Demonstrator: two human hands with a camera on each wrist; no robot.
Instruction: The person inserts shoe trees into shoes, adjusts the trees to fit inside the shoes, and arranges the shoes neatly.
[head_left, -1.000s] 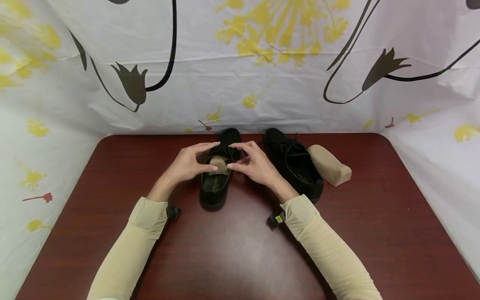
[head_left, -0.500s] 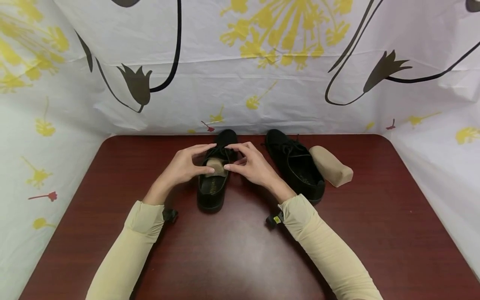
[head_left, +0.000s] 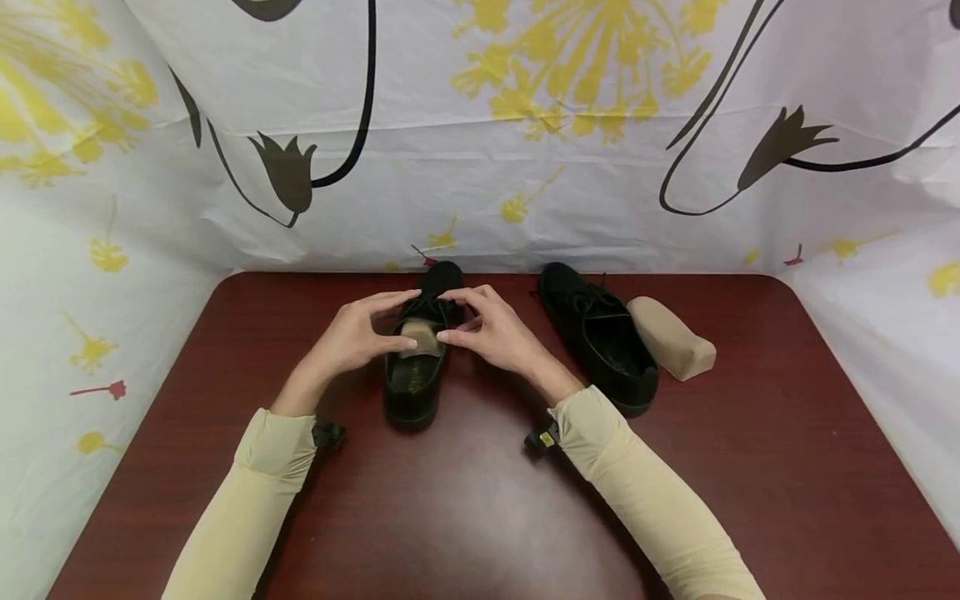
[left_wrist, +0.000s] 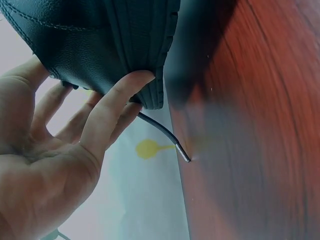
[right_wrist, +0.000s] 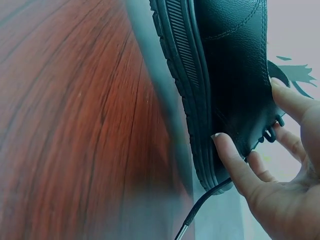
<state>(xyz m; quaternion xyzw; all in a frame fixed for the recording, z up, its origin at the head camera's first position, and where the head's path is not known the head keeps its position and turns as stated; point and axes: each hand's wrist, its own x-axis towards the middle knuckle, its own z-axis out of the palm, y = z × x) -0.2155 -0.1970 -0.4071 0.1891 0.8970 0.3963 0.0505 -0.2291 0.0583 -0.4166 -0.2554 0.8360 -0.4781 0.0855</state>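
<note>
Both hands hold a black lace-up shoe from its two sides, its toe pointing toward the back. A beige insert shows in the shoe's opening, between the two thumbs. My left hand grips the left side, thumb at the opening and fingers forward near the laces. In the left wrist view, one finger lies along the edge of the sole. My right hand grips the other side, thumb at the collar; in the right wrist view a fingertip presses the leather upper. A loose lace end hangs below the shoe's toe.
To the right stands a second black lace-up shoe, its opening facing up. Against its right side lies a beige block-shaped insert. The dark red tabletop ends at a white patterned sheet at the back and sides.
The held shoe and both hands have shifted left relative to the second shoe. The grip looks the same, and the camera view has turned slightly.
</note>
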